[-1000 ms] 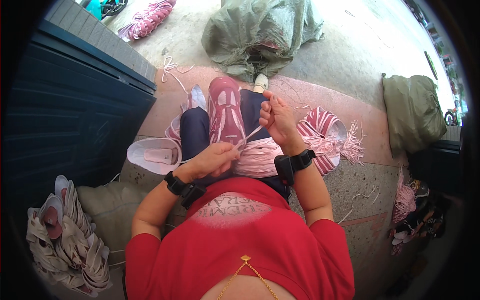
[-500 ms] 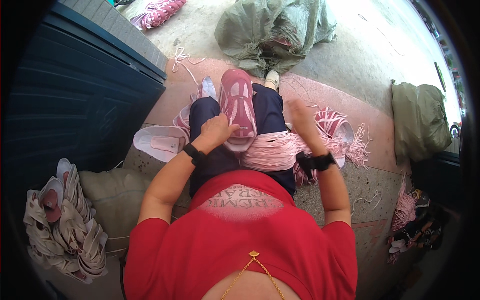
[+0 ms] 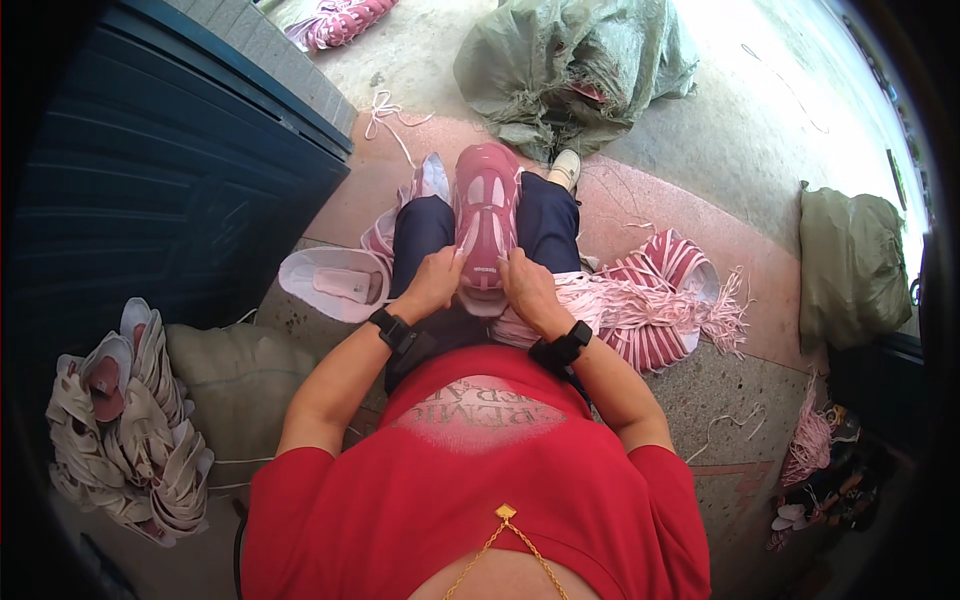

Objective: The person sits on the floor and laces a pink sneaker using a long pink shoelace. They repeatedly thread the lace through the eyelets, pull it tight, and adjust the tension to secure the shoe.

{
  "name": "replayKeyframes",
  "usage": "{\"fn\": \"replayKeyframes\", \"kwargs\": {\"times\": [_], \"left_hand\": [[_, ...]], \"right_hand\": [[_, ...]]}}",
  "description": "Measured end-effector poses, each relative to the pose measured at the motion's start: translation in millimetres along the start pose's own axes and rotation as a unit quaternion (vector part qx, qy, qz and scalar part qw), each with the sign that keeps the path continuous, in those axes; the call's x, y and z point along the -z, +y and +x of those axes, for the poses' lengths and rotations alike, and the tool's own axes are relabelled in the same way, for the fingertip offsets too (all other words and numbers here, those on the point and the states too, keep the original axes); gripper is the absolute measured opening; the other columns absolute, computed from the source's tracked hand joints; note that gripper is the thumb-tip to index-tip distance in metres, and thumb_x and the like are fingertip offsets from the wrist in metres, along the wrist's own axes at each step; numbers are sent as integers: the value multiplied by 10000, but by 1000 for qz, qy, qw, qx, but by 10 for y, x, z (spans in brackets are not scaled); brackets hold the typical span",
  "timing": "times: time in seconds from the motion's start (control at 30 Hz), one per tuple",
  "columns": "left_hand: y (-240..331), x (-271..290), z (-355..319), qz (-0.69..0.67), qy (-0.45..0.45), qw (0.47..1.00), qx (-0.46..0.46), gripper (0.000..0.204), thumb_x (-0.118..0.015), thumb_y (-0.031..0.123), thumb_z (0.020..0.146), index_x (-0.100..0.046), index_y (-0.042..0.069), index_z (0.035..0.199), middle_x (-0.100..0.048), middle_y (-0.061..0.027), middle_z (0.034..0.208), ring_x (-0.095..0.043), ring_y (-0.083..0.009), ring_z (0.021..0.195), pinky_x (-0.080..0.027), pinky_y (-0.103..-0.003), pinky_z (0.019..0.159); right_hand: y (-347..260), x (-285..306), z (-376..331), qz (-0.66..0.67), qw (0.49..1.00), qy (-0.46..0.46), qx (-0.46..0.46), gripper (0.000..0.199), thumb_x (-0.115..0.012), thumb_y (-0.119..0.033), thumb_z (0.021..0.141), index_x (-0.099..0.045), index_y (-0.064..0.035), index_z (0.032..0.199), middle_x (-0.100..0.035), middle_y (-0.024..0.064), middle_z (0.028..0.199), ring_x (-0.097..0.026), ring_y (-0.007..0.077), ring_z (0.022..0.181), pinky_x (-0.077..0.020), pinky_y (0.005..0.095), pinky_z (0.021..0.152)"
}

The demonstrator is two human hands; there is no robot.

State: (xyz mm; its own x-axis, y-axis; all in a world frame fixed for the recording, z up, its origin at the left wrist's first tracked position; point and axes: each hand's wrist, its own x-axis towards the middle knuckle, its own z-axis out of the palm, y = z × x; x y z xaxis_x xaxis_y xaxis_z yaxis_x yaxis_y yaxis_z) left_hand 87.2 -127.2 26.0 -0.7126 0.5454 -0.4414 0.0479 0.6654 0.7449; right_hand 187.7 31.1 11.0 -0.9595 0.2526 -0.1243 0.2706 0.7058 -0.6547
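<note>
A pink shoe lies sole-up along the person's lap, between the knees of dark blue trousers, its toe pointing away from the body. The left hand grips the shoe's near end from the left side, its fingers curled against the edge; the right hand holds the same end from the right, its fingers bent and pressed to the rim. Whether either hand pinches a lace there cannot be told. Each wrist wears a black band. Just right of the right hand, a bundle of pale pink laces drapes over the right thigh and onto a striped pink-and-white pile on the floor. Left of the left knee a white shoe lies on its side on the floor, with another pink shoe beside the left shin. Farther left, next to a dark blue door, a heap of beige shoe uppers sits against a greenish sack. Ahead of the feet a large grey-green sack slumps on the concrete, and another green sack stands at the right. A loose white lace curls on the floor near the door, well apart from the hands.
</note>
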Motion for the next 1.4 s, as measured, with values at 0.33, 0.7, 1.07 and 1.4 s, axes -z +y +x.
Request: {"fn": "replayKeyframes", "kwargs": {"times": [0.33,0.7,1.07,1.4], "left_hand": [[208,307,555,140,69,964,-218,209,-577,144,841,-609,-6,982,-636,-184,780,-640,-322,739,-499,-382,680],[367,169,896,139,4,964,-229,391,-615,3,737,-538,19,1120,-617,-145,774,-622,-311,740,-484,-375,666],[322,218,896,135,6,962,-235,448,-584,-16,750,-502,12,1190,-622,-175,799,-618,-348,765,-485,-400,686],[346,274,976,142,-51,961,-232,449,-596,18,781,-468,4,1211,-631,-190,787,-622,-371,767,-485,-420,680]], "right_hand": [[413,196,491,167,983,62,42,224,-547,-202,889,-651,-5,914,-615,188,847,-600,335,799,-462,391,713],[272,78,901,33,997,44,57,202,-513,-144,849,-615,27,815,-599,230,807,-581,403,774,-461,469,715],[366,76,1155,245,952,-157,-95,194,-602,-142,829,-663,42,811,-659,108,736,-627,191,674,-494,319,637],[238,103,1080,192,979,-69,9,183,-666,-111,766,-652,20,893,-647,132,766,-620,202,700,-486,295,676]]}}
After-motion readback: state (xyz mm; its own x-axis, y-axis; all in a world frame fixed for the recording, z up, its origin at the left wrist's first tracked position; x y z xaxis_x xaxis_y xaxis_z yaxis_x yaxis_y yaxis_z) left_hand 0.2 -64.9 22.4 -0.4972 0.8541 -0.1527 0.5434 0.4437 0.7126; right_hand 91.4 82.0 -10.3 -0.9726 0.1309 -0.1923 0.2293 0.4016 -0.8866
